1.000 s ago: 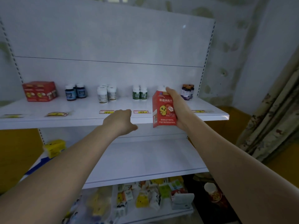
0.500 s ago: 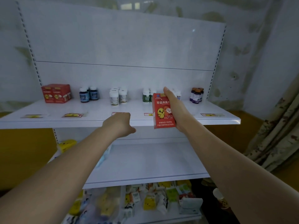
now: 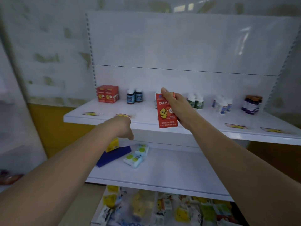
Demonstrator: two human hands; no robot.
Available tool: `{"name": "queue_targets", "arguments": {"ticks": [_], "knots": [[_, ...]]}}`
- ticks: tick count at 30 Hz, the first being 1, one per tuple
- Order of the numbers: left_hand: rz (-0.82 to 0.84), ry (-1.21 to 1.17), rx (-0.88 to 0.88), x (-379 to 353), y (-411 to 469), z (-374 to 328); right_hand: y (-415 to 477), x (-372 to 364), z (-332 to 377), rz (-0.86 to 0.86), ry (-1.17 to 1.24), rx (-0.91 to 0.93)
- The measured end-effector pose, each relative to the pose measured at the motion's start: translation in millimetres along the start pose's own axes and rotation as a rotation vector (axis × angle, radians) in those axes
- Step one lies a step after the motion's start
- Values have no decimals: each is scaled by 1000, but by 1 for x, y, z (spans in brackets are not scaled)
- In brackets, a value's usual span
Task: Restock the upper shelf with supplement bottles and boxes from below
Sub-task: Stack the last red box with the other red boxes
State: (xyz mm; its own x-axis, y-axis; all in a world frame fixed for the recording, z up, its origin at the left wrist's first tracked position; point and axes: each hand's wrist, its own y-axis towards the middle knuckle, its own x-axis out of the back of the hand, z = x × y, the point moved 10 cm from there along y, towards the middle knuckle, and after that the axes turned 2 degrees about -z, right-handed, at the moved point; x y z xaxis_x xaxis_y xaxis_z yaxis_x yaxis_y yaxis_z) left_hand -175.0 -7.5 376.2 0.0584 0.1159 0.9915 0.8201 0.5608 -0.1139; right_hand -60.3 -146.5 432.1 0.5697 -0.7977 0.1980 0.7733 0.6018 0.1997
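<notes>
On the upper shelf (image 3: 146,119) I see paired boxes (image 3: 107,94) at the far left, then clusters of bottles (image 3: 134,98) running rightward (one sits behind the carton (image 3: 166,111)). My right hand (image 3: 176,106) holds that carton before the shelf's near edge, my left hand (image 3: 120,126) left of it. Packets (image 3: 136,154) lie on the shelf below (image 3: 171,168), towards its left.

The red box (image 3: 166,111) held in the right hand (image 3: 178,107) reads "珍迪消" in white; its smaller print is too fine to read.
</notes>
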Motion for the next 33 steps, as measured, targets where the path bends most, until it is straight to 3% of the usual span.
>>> {"name": "queue_targets", "arguments": {"ticks": [7,20,28,33], "knots": [[90,49,117,-2,33,99,60,-87,4,71,-2,49],[12,-14,179,40,173,250,243,-246,-28,185,126,2],[-78,-21,118,46,263,308,313,-308,-53,162,114,-44],[-148,36,-21,43,311,321,334,-327,-72,56,66,-85]]}}
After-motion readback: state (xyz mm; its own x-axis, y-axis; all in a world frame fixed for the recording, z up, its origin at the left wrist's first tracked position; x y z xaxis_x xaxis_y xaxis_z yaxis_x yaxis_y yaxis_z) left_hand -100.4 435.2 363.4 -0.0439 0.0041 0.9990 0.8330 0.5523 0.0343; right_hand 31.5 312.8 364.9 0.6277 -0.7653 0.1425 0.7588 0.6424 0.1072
